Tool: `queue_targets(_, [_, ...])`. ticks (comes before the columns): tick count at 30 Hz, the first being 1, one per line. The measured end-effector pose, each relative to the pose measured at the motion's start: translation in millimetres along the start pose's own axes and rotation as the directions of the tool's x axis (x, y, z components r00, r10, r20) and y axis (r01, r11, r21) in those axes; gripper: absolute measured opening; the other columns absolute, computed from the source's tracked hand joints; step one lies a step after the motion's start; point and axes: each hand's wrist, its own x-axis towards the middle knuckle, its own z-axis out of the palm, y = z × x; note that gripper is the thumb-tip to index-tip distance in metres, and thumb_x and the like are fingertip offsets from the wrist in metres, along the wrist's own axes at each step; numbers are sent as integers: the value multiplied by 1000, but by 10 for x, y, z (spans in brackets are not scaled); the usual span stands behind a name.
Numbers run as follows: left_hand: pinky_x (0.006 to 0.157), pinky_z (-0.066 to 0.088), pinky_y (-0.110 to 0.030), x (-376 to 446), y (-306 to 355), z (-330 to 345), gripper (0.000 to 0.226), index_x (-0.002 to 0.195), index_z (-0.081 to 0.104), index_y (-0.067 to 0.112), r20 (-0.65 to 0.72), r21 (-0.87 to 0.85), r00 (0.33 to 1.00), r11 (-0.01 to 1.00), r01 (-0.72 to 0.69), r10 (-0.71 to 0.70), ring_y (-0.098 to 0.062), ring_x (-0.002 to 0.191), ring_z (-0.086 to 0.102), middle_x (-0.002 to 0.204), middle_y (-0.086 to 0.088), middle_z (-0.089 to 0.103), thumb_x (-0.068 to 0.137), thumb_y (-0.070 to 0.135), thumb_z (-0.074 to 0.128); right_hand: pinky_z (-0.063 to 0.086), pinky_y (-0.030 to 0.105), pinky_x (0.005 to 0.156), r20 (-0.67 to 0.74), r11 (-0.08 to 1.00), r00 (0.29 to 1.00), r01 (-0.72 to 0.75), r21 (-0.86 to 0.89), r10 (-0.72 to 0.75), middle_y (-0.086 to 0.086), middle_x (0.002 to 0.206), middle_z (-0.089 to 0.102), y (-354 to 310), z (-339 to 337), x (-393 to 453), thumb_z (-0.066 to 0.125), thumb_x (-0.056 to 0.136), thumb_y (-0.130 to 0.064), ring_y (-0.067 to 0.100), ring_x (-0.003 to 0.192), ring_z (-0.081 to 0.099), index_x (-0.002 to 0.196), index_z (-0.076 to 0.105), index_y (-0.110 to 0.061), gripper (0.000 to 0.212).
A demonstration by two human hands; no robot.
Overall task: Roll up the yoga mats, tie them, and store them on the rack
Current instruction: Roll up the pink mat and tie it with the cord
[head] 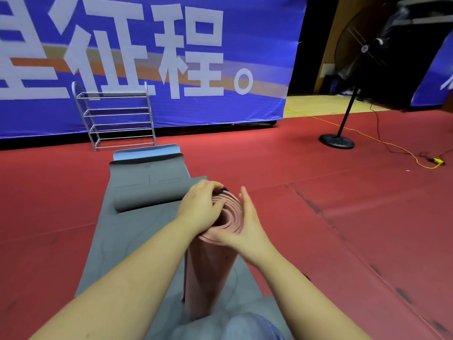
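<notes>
Both hands meet at the top end of a rolled pink yoga mat (pixel 210 266), which stands roughly upright on end, its spiral of layers facing the camera. Left hand (pixel 199 207) has its grip curled over the upper rim of the roll, fingers pinching a small black strap (pixel 220 191) at the far edge. Right hand (pixel 245 227) lies flat and open against the right side of the roll's end, fingers straight, palm pressing the pink layers.

The pink roll stands on a grey yoga mat (pixel 137 241) spread along the red floor (pixel 343 217). Beyond the roll, the grey mat's far end is curled back over itself into a loose fold. Past that fold, a blue mat (pixel 147 150) peeks out underneath. Farther still from the roll stands a silver metal rack (pixel 115 119) with several tiers, set against a large blue banner (pixel 245 33) bearing white characters. Well to the right of the roll, a black standing fan (pixel 355 69) rests on a round base, with an orange cable (pixel 392 146) trailing across the floor.
</notes>
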Motion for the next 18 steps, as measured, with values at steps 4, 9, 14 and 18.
queue_targets(4, [99, 34, -27, -21, -68, 8, 33, 124, 58, 22, 4, 0, 1000, 1000, -28, 28, -17, 121, 47, 124, 3, 56, 91, 26, 59, 49, 14, 71, -159, 885, 955, -160, 437, 251, -7, 122, 50, 17, -242, 173, 57, 89, -2, 5, 85, 57, 145, 31, -21, 65])
queue_targets(9, [94, 34, -23, -45, -56, 39, 28, 119, 61, 23, -2, -10, 998, 998, -60, 60, -15, 116, 48, 119, 5, 58, 91, 26, 60, 48, 26, 64, 61, 891, 929, -366, 267, 364, 9, 146, 40, 95, -325, 582, 47, 91, 9, 22, 97, 59, 147, 34, -17, 63])
queue_targets(14, [94, 36, -26, -65, -103, 30, 26, 117, 62, 25, -8, -13, 999, 999, -51, 51, -14, 114, 48, 117, 7, 59, 91, 27, 60, 51, 27, 69, 264, 884, 869, -456, 99, 418, 8, 94, 68, 169, -191, 692, 61, 88, 0, 18, 78, 61, 119, 63, -2, 32])
queue_targets(18, [93, 35, -24, -52, -203, -17, 26, 116, 62, 24, -21, -14, 999, 1000, -26, 26, -15, 114, 49, 117, 6, 59, 91, 27, 60, 45, 9, 50, 202, 948, 926, -311, -68, 318, 10, 96, 66, 211, -127, 670, 57, 89, 3, 13, 77, 55, 113, 65, -1, 26])
